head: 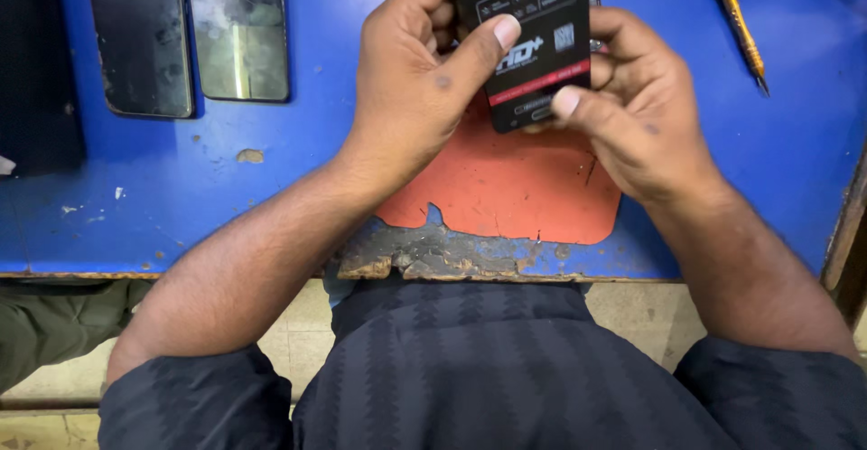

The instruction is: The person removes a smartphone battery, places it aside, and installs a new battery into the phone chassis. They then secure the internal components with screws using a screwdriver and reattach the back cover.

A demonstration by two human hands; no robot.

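Both my hands hold a flat black rectangular pack with a red stripe and small white print, above an orange mat. My left hand grips its left edge, the thumb pressed across the front face. My right hand grips the right side, the thumb resting on the lower right corner. The top of the pack runs out of the frame.
The blue worktable has a chipped, worn front edge. Two dark phone screens lie at the back left. A small gold-handled screwdriver lies at the back right. A dark object sits at the far left.
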